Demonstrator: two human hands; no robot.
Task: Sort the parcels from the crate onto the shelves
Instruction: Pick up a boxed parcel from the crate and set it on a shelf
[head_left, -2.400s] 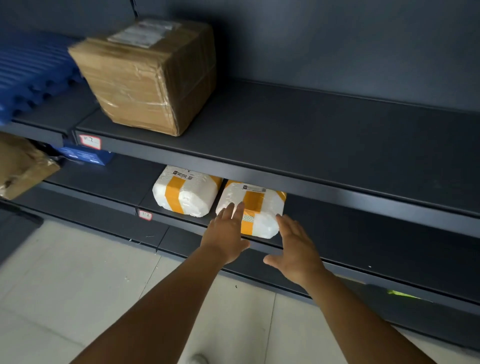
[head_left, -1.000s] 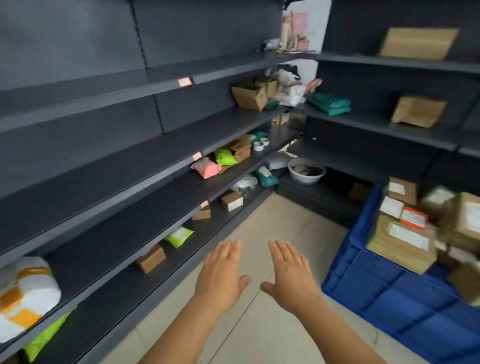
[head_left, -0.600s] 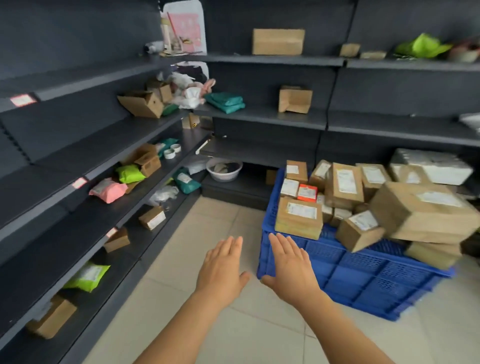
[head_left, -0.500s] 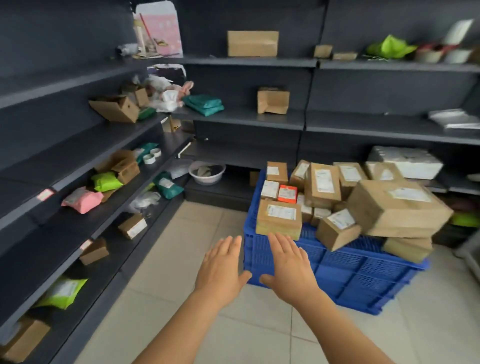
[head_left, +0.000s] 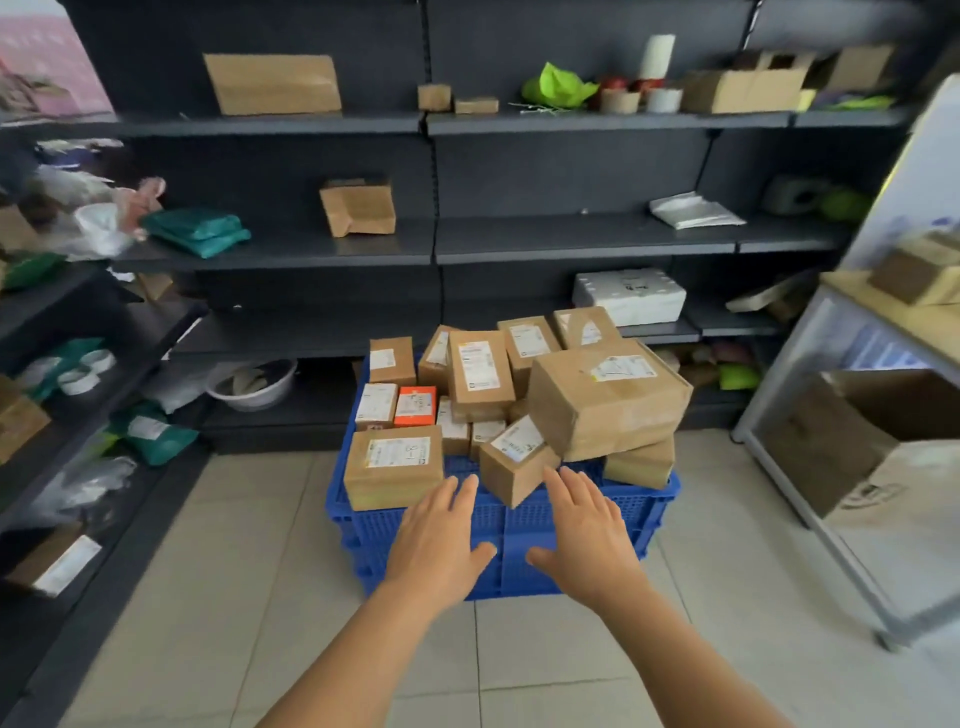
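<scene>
Before blue crate (head_left: 571, 525) | parcels (head_left: 605, 397) heaped | both hands flat, empty

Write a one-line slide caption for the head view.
Both open hands, left hand and right hand, reach toward a blue plastic crate heaped with brown cardboard parcels.

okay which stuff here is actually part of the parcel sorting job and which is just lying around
Part of the job:
blue crate
brown parcels heaped in it
orange parcel
dark shelves
left hand and right hand, both empty

Lying about:
white basin
tape rolls
wooden table
</scene>
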